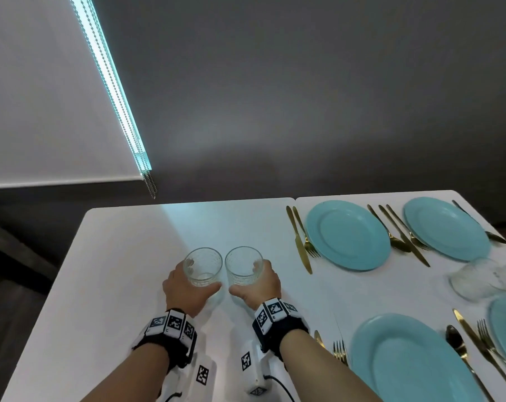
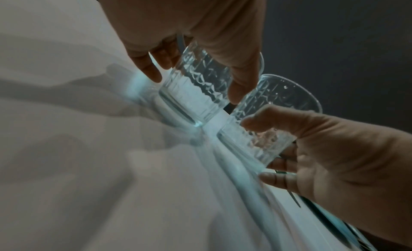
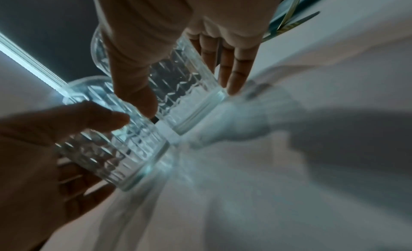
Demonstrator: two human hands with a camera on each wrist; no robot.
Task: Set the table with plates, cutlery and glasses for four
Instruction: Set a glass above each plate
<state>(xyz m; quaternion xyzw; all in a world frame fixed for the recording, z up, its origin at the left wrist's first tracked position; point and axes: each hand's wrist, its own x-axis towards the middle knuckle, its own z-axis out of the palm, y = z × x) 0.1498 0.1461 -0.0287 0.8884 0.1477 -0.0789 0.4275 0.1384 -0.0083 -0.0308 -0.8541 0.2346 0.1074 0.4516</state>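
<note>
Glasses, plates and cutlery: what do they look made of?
Glasses: clear cut glass; see-through, faceted walls.
Plates: likely glazed ceramic; smooth turquoise with soft sheen.
Cutlery: probably gold-finished metal; shiny yellow reflections.

Head camera sits high above the near edge of the white table [image 1: 124,271], facing forward and down; both forearms enter from 6 o'clock, grey wall and white roller blind [image 1: 42,97] fill the upper half, turquoise round plates [image 1: 347,235] lie toward 3 o'clock. Left wrist camera is very near, low over the tabletop, looking along the left hand [image 2: 189,25] at the clear patterned glass tumbler [image 2: 198,89] it grips; the right hand [image 2: 334,149] and its matching second tumbler [image 2: 267,128] enter at 4 o'clock. Right wrist camera mirrors this, looking along the right hand [image 3: 178,25], left hand [image 3: 33,158] at 8 o'clock. All three views share both tumblers, both hands and the table between them.
</note>
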